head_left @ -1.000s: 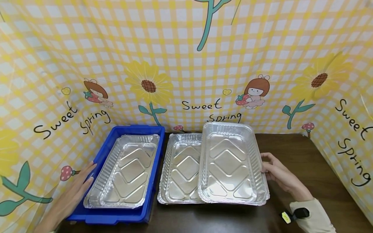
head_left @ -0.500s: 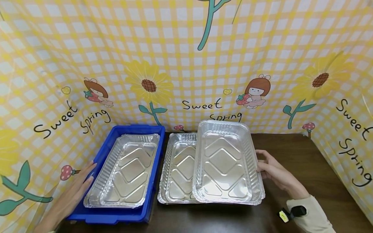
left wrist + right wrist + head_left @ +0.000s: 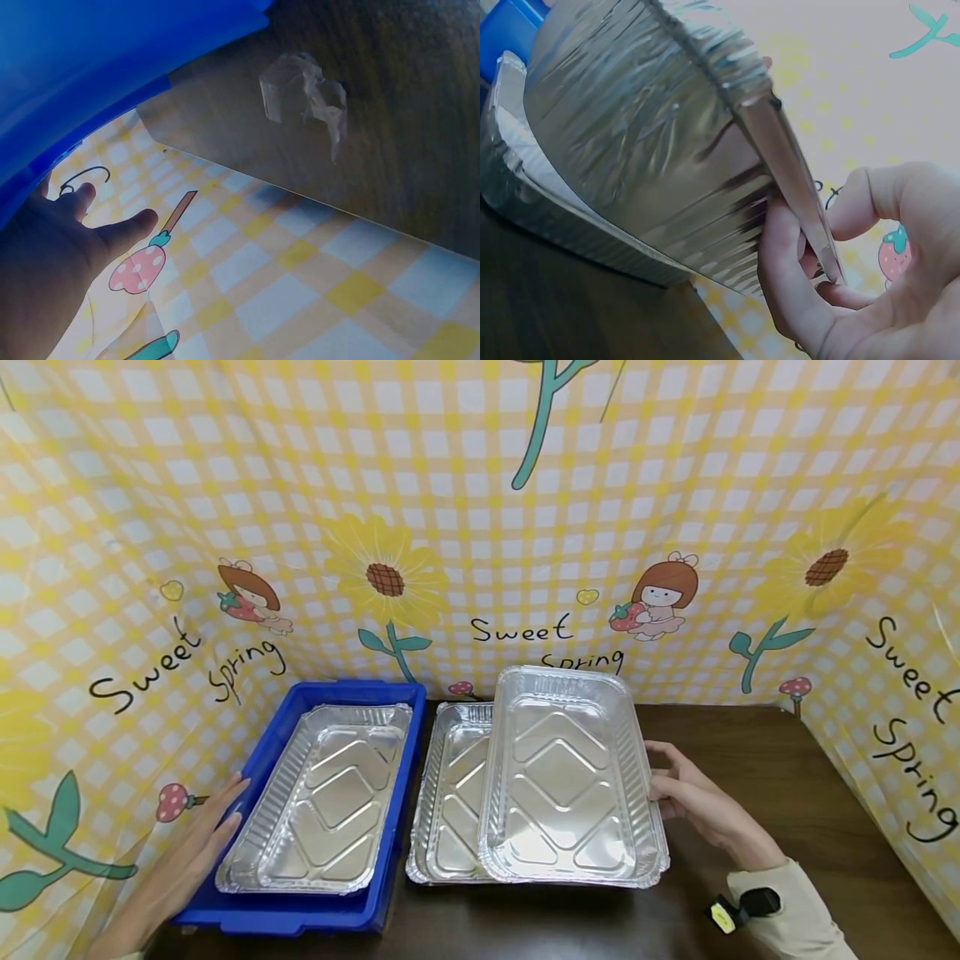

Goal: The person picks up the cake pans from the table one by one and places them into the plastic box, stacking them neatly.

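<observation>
My right hand (image 3: 701, 806) pinches the right long rim of a foil tray (image 3: 562, 777) between thumb and fingers. The right wrist view shows that rim (image 3: 784, 161) between the thumb and the curled fingers, with the tray raised at an angle. It partly covers another foil tray (image 3: 457, 793) on the table, which looks like a stack. To the left, a further foil tray (image 3: 341, 793) lies inside a blue plastic bin (image 3: 262, 920). My left hand (image 3: 176, 864) rests along the bin's left side, fingers extended; its thumb sticks out in the left wrist view.
The dark wooden table (image 3: 750, 735) extends to the right of the trays. A yellow checked cloth (image 3: 510, 543) hangs at the back and both sides. A crumpled piece of clear tape or plastic (image 3: 307, 94) shows on the wood in the left wrist view.
My right hand has shifted left with the foil tray, which now covers more of the tray beneath it. The left hand and the bin have stayed where they were.
</observation>
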### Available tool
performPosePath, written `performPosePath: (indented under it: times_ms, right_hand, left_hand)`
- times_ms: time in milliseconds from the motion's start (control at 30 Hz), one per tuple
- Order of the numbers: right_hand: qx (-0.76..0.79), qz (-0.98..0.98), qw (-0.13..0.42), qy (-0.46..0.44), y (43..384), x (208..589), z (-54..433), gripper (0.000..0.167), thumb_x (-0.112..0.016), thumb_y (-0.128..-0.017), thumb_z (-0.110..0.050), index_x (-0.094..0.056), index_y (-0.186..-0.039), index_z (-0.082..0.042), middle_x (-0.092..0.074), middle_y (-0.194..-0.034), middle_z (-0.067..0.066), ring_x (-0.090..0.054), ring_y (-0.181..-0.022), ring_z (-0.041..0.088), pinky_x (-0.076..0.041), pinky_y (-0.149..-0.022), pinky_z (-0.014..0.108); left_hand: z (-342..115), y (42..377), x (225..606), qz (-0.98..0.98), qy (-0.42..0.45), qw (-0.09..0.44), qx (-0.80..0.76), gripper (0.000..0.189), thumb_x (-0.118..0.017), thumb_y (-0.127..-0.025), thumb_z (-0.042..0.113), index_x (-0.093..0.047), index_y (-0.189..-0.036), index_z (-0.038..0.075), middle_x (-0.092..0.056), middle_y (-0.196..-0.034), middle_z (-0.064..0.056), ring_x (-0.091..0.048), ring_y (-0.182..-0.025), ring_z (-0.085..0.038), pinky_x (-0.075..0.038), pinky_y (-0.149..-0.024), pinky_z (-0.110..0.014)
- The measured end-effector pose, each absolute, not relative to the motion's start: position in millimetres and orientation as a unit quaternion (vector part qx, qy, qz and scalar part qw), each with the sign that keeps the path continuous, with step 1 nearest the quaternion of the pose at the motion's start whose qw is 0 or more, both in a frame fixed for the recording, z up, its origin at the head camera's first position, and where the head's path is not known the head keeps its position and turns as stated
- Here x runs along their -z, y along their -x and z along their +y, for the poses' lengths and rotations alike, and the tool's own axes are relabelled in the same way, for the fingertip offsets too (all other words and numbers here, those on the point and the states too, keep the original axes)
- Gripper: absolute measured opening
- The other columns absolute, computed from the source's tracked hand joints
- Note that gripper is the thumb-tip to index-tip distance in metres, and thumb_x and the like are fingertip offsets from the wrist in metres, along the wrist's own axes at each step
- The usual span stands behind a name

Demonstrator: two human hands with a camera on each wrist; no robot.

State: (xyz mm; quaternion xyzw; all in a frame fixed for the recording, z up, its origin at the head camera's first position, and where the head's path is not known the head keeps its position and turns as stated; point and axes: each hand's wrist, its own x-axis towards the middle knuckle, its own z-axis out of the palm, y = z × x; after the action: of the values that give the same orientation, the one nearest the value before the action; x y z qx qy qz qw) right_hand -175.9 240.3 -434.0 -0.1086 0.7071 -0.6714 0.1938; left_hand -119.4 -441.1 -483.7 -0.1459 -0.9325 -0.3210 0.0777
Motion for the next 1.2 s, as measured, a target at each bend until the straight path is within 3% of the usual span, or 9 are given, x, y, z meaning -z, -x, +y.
performPosePath:
  times_ms: [433,633,700,800,933,1000,1200]
  right_hand:
    - [0.685,0.698,0.191,0.084,182.9,423.9,207.0,0.085,-0.055,-0.087,-0.003,-0.008,-0.158,0.003,-0.068,-0.105,0.009,-0.067,-0.086,0.016,-0.059,-0.075,0.038]
    - [0.692,0.69,0.192,0.085,183.3,419.7,191.6,0.084,-0.053,-0.084,-0.002,-0.01,-0.157,0.003,-0.068,-0.103,0.009,-0.067,-0.084,0.016,-0.059,-0.074,0.037]
    - [0.692,0.691,0.191,0.085,183.4,418.8,186.7,0.084,-0.053,-0.084,-0.001,-0.011,-0.157,0.003,-0.068,-0.103,0.01,-0.067,-0.083,0.016,-0.059,-0.073,0.036]
    - [0.691,0.691,0.194,0.084,183.6,417.8,179.0,0.084,-0.053,-0.083,-0.001,-0.012,-0.156,0.004,-0.068,-0.103,0.011,-0.066,-0.081,0.016,-0.059,-0.071,0.035]
    - [0.691,0.69,0.2,0.08,183.5,416.0,169.4,0.085,-0.054,-0.082,-0.001,-0.012,-0.156,0.003,-0.067,-0.105,0.012,-0.066,-0.081,0.016,-0.058,-0.071,0.035]
    - [0.691,0.69,0.201,0.078,183.4,414.8,164.6,0.085,-0.055,-0.082,-0.001,-0.013,-0.156,0.003,-0.067,-0.105,0.012,-0.066,-0.081,0.016,-0.059,-0.071,0.034]
    - [0.696,0.686,0.2,0.072,184.6,410.3,144.8,0.085,-0.055,-0.081,-0.002,-0.015,-0.156,0.002,-0.066,-0.105,0.013,-0.065,-0.08,0.016,-0.058,-0.07,0.034]
  left_hand:
    - [-441.8,120.1,484.5,-0.933,0.147,0.077,0.319,0.054,-0.04,-0.115,0.013,-0.029,-0.166,0.002,-0.018,-0.171,-0.031,-0.002,-0.149,0.012,0.002,-0.11,-0.01]
    - [-441.2,120.4,486.1,-0.935,0.146,0.078,0.315,0.053,-0.041,-0.115,0.013,-0.031,-0.165,0.0,-0.017,-0.171,-0.03,-0.001,-0.152,0.005,0.005,-0.113,-0.015]
    - [-441.2,120.7,486.2,-0.935,0.144,0.077,0.314,0.053,-0.042,-0.114,0.013,-0.031,-0.164,-0.001,-0.017,-0.171,-0.03,0.001,-0.154,0.0,0.006,-0.117,-0.022]
    - [-441.2,121.5,485.3,-0.935,0.139,0.069,0.318,0.054,-0.043,-0.114,0.015,-0.03,-0.165,0.0,-0.016,-0.171,-0.031,0.002,-0.16,-0.021,0.008,-0.123,-0.041]
    - [-441.2,122.5,483.6,-0.932,0.139,0.06,0.33,0.055,-0.043,-0.114,0.015,-0.029,-0.165,-0.001,-0.014,-0.171,-0.032,0.001,-0.156,-0.055,0.01,-0.12,-0.068]
    - [-441.1,122.6,483.1,-0.931,0.14,0.06,0.331,0.055,-0.043,-0.114,0.015,-0.029,-0.165,-0.001,-0.015,-0.171,-0.032,0.0,-0.154,-0.059,0.009,-0.118,-0.073]
    - [-441.3,121.4,482.9,-0.933,0.14,0.066,0.324,0.055,-0.043,-0.114,0.014,-0.03,-0.165,-0.001,-0.016,-0.171,-0.032,-0.002,-0.154,-0.06,0.009,-0.119,-0.072]
